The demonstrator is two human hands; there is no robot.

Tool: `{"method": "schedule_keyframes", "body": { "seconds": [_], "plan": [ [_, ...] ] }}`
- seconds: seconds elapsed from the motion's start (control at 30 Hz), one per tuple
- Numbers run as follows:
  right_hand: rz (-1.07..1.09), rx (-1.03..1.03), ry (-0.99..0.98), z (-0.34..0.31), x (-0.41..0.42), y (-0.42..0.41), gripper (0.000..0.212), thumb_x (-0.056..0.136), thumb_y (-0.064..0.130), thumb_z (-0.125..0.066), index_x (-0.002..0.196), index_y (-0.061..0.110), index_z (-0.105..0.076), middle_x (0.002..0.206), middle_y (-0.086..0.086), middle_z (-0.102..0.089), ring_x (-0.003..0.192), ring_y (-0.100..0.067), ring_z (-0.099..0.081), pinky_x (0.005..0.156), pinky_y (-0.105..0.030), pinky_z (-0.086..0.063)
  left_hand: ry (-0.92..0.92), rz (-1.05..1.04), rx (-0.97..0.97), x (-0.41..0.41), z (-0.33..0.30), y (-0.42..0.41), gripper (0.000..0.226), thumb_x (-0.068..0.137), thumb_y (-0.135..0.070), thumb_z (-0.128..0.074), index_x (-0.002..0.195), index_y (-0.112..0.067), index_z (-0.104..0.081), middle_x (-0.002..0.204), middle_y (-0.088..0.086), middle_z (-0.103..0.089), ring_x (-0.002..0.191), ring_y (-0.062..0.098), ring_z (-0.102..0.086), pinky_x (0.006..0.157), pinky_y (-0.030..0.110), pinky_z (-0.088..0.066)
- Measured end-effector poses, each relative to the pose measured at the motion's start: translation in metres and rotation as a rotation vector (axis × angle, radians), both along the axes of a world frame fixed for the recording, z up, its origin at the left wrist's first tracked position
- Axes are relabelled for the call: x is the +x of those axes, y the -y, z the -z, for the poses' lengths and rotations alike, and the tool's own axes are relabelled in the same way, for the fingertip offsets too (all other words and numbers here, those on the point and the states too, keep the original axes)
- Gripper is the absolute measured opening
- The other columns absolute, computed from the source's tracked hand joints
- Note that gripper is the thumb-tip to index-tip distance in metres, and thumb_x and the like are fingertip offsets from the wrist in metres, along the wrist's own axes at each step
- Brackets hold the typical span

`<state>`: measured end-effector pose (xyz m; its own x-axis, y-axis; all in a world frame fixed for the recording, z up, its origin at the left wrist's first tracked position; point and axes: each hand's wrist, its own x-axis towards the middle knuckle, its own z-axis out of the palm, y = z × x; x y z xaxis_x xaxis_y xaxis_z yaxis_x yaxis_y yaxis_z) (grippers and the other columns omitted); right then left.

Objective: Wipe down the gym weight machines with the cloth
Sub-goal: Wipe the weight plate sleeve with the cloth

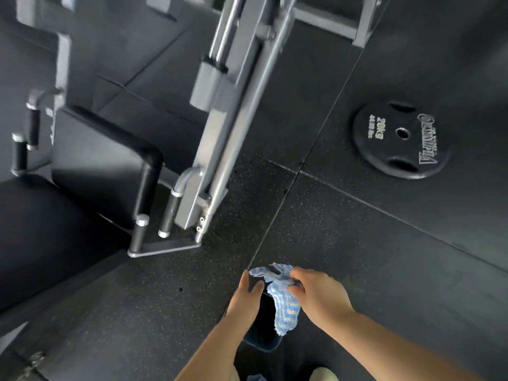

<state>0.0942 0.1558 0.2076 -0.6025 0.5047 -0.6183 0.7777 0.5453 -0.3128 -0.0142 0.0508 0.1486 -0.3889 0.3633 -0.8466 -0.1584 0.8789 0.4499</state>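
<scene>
Crumpled blue-white cloth hanging, grey weight machine somewhat blurred

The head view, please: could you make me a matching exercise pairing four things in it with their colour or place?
Things:
1. cloth
2. weight plate
3. machine frame
4. seat pad

Descriptions:
a. grey metal, running diagonally
b. blue and white, held in the right hand
c. black, lying flat on the floor at right
d. black cushion, left of the frame

Pairs: 1-b, 2-c, 3-a, 4-d

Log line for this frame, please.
right hand: grips cloth | left hand: open beside it | machine: untouched
</scene>
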Motion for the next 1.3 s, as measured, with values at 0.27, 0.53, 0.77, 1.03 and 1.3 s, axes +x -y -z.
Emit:
{"method": "schedule_keyframes", "body": {
  "seconds": [0.27,0.53,0.77,1.03,1.3],
  "plan": [
    [0.201,0.099,-0.349,-0.274,-0.025,-0.029,0.010,0.091,0.038,-0.051,0.092,0.028,-0.053,0.090,0.010,-0.061,0.071,-0.006,-0.051,0.066,-0.024,-0.043,0.188,-0.365,0.244,-0.050,-0.271,-0.043,0.050,0.099,-0.037,-0.038,0.146,-0.023,-0.025,0.147,0.008,-0.037,0.135,0.029,-0.034,0.108,0.040,-0.025],
    [0.340,0.317,-0.683,-0.490,-0.032,-0.069,0.003,0.088,0.035,-0.058,0.087,0.033,-0.056,0.064,0.012,-0.054,0.054,-0.001,-0.048,0.053,-0.018,-0.034,0.302,-0.385,0.532,-0.065,-0.476,-0.090,0.016,0.093,-0.032,-0.053,0.092,-0.017,-0.058,0.097,0.005,-0.060,0.100,0.023,-0.055,0.093,0.041,-0.039],
    [0.417,0.427,-0.824,-0.573,-0.015,-0.085,0.027,0.088,0.032,-0.060,0.071,0.045,-0.043,0.055,0.015,-0.051,0.050,0.000,-0.047,0.050,-0.018,-0.032,0.505,-0.286,0.691,-0.063,-0.552,-0.117,0.037,0.091,-0.035,-0.056,0.119,-0.011,-0.055,0.116,0.012,-0.061,0.100,0.031,-0.063,0.076,0.042,-0.055],
    [0.443,0.465,-0.867,-0.589,0.025,-0.127,0.010,0.088,0.033,-0.060,0.085,0.039,-0.052,0.073,0.014,-0.061,0.066,-0.004,-0.055,0.064,-0.026,-0.045,0.533,-0.267,0.852,-0.024,-0.581,-0.142,0.040,0.071,-0.015,-0.066,0.109,-0.002,-0.058,0.097,0.015,-0.070,0.088,0.029,-0.064,0.071,0.034,-0.055],
    [0.335,0.479,-0.837,-0.591,0.097,-0.242,0.015,0.091,0.039,-0.055,0.079,0.033,-0.048,0.066,0.010,-0.055,0.059,-0.004,-0.050,0.052,-0.016,-0.034,0.296,-0.413,0.946,0.063,-0.606,-0.237,0.012,0.089,-0.012,-0.058,0.098,-0.006,-0.063,0.086,0.010,-0.074,0.072,0.021,-0.071,0.067,0.034,-0.055]
  ]
}}
